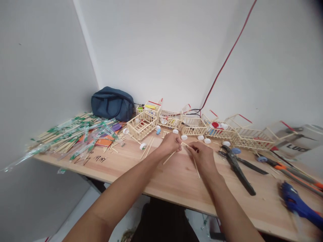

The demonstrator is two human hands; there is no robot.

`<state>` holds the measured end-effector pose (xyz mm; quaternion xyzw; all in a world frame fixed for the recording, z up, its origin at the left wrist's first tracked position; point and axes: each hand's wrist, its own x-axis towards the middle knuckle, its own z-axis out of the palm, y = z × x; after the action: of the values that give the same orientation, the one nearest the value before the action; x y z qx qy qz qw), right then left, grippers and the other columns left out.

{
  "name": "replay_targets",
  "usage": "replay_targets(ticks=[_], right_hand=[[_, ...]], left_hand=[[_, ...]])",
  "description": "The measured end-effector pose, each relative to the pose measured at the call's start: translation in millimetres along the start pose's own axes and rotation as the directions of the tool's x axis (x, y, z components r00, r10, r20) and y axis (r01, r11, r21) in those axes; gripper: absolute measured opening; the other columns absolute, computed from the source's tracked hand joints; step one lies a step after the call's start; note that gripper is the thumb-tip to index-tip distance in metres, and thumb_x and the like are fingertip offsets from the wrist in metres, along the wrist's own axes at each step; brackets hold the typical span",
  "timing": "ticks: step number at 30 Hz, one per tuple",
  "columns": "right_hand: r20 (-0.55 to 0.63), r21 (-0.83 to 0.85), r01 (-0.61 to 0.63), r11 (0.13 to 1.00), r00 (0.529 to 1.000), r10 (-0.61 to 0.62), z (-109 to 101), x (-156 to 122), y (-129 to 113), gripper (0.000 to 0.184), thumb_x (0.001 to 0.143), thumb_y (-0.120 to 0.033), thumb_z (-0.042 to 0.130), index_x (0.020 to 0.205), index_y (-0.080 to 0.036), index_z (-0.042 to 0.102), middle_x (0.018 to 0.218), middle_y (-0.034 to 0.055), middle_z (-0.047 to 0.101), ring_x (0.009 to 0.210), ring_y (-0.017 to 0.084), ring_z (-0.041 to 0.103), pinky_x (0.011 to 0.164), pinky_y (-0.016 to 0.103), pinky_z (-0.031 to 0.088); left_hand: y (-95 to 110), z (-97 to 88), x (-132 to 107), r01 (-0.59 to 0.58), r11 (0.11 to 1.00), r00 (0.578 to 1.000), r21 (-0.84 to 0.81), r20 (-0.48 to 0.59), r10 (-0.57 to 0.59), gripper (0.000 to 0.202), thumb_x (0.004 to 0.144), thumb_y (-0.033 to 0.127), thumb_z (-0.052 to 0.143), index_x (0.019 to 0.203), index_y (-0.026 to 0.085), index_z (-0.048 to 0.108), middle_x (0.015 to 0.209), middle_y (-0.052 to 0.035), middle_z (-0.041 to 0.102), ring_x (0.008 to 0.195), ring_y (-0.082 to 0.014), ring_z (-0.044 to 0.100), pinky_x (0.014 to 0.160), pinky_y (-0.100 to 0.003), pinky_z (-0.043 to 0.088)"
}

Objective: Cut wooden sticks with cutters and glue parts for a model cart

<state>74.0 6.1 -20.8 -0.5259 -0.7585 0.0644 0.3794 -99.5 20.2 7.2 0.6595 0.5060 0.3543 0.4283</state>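
Both my hands meet over the middle of the wooden table (176, 181). My left hand (171, 143) is closed on a thin wooden stick (168, 158) that slants down to the left. My right hand (203, 155) pinches another wooden stick (196, 167) that runs down toward the table's front. The two sticks' upper ends come together between my fingertips. Small white bottle caps (184, 137) lie just behind my hands.
A row of little stick-built carts (192, 125) lines the back wall. A blue pouch (112, 103) and a heap of wrapped chopsticks (73, 134) lie at the left. Black cutters (237, 169), orange-handled pliers (285, 168) and a blue glue gun (297, 203) lie at the right.
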Motion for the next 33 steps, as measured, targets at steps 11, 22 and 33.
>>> replay_targets(ticks=[11,22,33], right_hand=[[-0.004,-0.011,0.005,1.0,1.0,-0.005,0,0,1,0.028,0.086,-0.038,0.053,0.078,-0.018,0.07,0.079,0.0066,0.07,0.068,0.019,0.058,0.066,0.031,0.04],[-0.001,-0.002,0.017,1.0,1.0,-0.017,0,-1,1,0.029,0.087,-0.04,0.053,0.078,-0.018,0.069,0.079,0.0068,0.07,0.069,0.019,0.058,0.066,0.031,0.041],[-0.004,-0.005,0.027,1.0,1.0,-0.027,1,0,2,0.028,0.087,-0.039,0.053,0.078,-0.018,0.07,0.078,0.0064,0.069,0.068,0.019,0.058,0.066,0.03,0.041]], left_hand=[[-9,2.0,5,-0.022,0.999,1.0,0.031,-0.007,0.023,0.014,0.063,0.002,0.056,0.069,0.014,0.059,0.058,0.0003,0.064,0.057,-0.0122,0.062,0.058,-0.021,0.047],[-12,2.9,7,-0.036,0.996,0.999,0.076,-0.016,0.037,0.013,0.063,0.004,0.057,0.069,0.014,0.061,0.061,-0.0009,0.066,0.061,-0.0132,0.063,0.058,-0.022,0.046],[-7,1.2,5,-0.039,0.994,0.999,0.102,-0.01,0.04,0.011,0.063,0.004,0.056,0.067,0.013,0.061,0.06,-0.0018,0.066,0.058,-0.0136,0.062,0.058,-0.023,0.046]])
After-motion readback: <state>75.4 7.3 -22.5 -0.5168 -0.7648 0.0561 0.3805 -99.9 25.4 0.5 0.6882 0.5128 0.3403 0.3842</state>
